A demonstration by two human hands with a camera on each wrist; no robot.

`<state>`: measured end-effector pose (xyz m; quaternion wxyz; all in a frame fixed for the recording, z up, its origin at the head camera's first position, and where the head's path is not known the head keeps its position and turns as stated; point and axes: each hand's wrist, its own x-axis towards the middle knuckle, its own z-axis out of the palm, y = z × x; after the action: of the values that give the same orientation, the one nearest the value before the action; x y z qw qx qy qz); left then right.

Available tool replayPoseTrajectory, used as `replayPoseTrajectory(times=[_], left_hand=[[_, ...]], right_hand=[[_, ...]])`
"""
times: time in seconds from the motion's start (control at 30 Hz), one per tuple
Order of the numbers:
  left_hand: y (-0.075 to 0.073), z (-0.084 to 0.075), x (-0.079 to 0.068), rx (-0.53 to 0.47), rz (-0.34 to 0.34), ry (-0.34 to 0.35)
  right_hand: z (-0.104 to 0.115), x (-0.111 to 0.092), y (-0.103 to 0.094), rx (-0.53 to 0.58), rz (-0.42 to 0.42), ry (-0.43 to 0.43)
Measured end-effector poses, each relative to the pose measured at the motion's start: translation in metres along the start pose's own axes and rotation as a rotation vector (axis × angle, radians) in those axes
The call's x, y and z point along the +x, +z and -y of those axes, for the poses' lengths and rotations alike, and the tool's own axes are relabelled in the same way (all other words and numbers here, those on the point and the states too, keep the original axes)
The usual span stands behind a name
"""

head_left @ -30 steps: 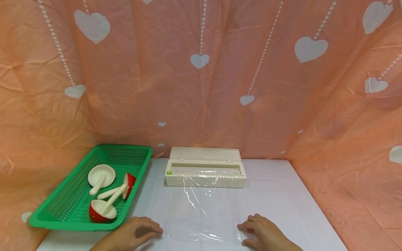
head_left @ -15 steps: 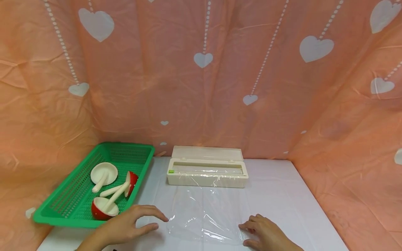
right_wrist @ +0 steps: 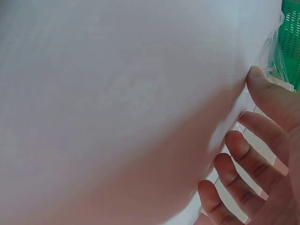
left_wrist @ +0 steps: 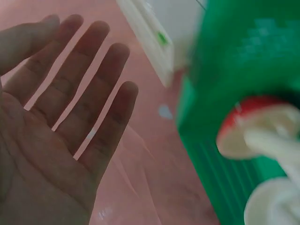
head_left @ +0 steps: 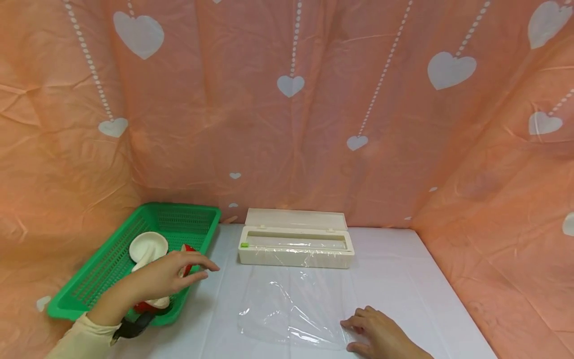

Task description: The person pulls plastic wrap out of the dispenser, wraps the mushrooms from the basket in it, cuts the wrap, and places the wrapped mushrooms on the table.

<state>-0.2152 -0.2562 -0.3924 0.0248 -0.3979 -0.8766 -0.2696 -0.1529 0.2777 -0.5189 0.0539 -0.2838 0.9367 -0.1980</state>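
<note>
My left hand [head_left: 168, 274] hovers over the right side of the green basket [head_left: 71, 314], fingers spread, holding nothing; the left wrist view shows its bare palm [left_wrist: 42, 159]. In the basket lie toy mushrooms with red caps and white stems, one showing its pale underside [head_left: 145, 243]. A red-capped toy mushroom [left_wrist: 255, 108] also appears in the left wrist view. Clear cling film [head_left: 278, 304] runs toward me from a white dispenser box [head_left: 296, 258]. My right hand [head_left: 378, 331] rests at the film's near right corner, its thumb and loosely bent fingers apart.
The dispenser's lid [head_left: 296, 219] stands raised at the back of the white table [head_left: 403, 279]. A green slider [head_left: 244, 245] sits at the dispenser's left end. Pink-orange curtains [head_left: 287, 149] with white hearts enclose the back and sides.
My left hand has left the film's near left corner and moved left and up, over the basket. My right hand has stayed at the right corner.
</note>
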Motion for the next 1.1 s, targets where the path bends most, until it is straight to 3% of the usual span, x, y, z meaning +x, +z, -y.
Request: replayPoseTrajectory(times=[0.2,0.3,0.4,0.57,0.73,0.9,1.0,1.1], left_hand=[[-0.014,0.028,-0.005,0.133,0.069,-0.058],[-0.017,0.038,-0.009,0.227,0.095,-0.041],[-0.017,0.047,-0.012,0.308,0.076,0.003],[-0.020,0.059,-0.016,0.349,0.022,0.094],[-0.017,0.067,-0.018,0.384,0.105,0.077],[-0.013,0.074,-0.019,0.339,0.132,0.123],[-0.012,0.075,-0.019,0.349,0.148,0.105],[-0.012,0.075,-0.020,0.365,0.166,0.040]], right_hand=[[0.000,0.001,-0.001,-0.006,-0.002,-0.001],[0.001,0.001,-0.002,0.015,0.023,0.029],[0.001,0.001,-0.002,0.011,0.028,0.032],[0.002,0.001,-0.002,-0.006,0.017,0.013],[0.001,0.000,-0.003,0.038,0.059,0.043],[0.001,0.001,-0.004,0.046,0.075,0.064],[0.002,0.000,-0.004,0.038,0.064,0.059],[0.001,0.000,-0.003,0.034,0.062,0.057]])
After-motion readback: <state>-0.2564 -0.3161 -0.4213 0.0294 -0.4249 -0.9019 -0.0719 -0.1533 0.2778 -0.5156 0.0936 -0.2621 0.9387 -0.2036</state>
